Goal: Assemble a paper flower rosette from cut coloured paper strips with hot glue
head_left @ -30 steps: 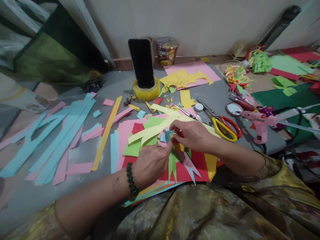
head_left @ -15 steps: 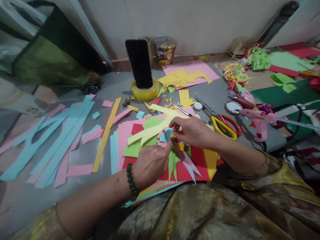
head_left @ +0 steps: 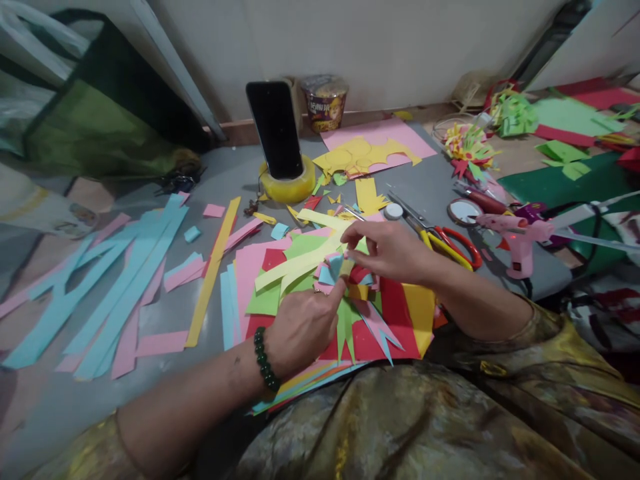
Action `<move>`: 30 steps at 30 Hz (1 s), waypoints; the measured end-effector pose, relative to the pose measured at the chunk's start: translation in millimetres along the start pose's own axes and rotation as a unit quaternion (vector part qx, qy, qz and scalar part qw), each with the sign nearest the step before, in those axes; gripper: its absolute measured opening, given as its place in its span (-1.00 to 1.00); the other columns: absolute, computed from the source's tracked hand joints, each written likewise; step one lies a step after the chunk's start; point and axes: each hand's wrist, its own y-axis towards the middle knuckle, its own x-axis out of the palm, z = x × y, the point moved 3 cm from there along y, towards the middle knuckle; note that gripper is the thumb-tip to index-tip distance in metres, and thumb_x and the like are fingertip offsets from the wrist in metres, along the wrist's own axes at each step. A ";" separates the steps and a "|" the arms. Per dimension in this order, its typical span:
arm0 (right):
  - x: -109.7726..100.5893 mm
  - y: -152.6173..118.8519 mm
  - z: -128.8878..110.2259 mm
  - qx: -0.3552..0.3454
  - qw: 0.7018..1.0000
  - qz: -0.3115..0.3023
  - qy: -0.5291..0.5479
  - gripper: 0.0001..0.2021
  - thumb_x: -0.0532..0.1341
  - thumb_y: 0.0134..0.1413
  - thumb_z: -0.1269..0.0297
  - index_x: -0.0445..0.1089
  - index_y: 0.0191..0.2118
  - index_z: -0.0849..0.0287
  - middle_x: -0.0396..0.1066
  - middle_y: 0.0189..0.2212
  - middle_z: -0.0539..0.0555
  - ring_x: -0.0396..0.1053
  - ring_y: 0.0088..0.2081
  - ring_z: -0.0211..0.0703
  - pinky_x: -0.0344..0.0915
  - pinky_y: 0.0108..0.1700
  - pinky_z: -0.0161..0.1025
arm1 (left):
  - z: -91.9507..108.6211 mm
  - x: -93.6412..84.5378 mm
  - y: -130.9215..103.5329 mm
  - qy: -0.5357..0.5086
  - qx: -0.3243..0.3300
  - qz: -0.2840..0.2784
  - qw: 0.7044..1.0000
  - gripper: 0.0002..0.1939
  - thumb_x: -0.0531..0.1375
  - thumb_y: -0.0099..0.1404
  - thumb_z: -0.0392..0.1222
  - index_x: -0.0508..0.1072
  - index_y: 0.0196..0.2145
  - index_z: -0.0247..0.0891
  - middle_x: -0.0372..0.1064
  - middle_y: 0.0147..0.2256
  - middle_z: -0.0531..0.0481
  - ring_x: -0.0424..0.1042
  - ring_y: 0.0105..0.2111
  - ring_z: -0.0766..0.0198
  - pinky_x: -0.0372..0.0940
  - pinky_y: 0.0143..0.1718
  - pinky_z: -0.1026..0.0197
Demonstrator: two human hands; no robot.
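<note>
A layered paper flower in blue, pink, red and yellow, with ribbon-like tails in pink and blue, lies on a stack of coloured paper. My left hand, wearing a green bead bracelet, presses its index fingertip on the flower's middle and holds it; the thumb is hidden. Just above the flower's right side is my right hand, its thumb and index finger apart and the thumb tip near the petals. Pale yellow strips lie beside the flower, over green paper.
Scissors and a pink glue gun lie to the right. A phone stands in a tape roll at the back, beside a noodle cup. Blue strips spread across the left. A finished-looking paper pompom sits at back right.
My right thumb and index finger have parted from a pinch at the flower, and the hand has lifted slightly. My left hand stays on the flower.
</note>
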 end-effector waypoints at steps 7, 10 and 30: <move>-17.7 -18.5 -9.7 -0.030 0.988 -0.123 -0.085 -0.67 0.13 0.08 0.45 0.61 -0.16 0.12 0.61 -0.35 0.06 0.44 -0.40 -0.21 0.11 -0.37 -0.31 | -0.4 0.4 -2.6 -0.024 0.008 0.010 1.000 -0.39 -0.01 0.28 -0.41 0.19 0.29 -0.42 0.53 -0.45 -0.12 0.56 -0.43 0.07 0.31 -0.49 0.20; -6.2 -19.9 -18.0 -0.006 0.964 -0.197 -0.178 -0.64 0.13 0.10 0.45 0.59 -0.07 0.06 0.62 -0.33 0.09 0.48 -0.36 -0.15 0.03 -0.41 -0.28 | -0.7 1.8 -3.0 -0.031 -0.003 0.017 0.999 -0.43 -0.03 0.29 -0.41 0.20 0.25 -0.48 0.51 -0.47 -0.12 0.55 -0.44 0.06 0.32 -0.48 0.19; 16.2 -20.4 -18.0 -0.043 0.919 -0.259 -0.293 -0.55 0.09 0.21 0.41 0.44 0.18 0.04 0.56 -0.47 0.16 0.48 -0.40 -0.09 -0.17 -0.48 -0.20 | -1.8 4.5 -0.7 -0.057 -0.034 0.014 0.998 -0.27 -0.04 0.27 -0.38 -0.09 0.38 -0.58 0.48 -0.50 -0.08 0.51 -0.50 0.11 0.27 -0.52 0.22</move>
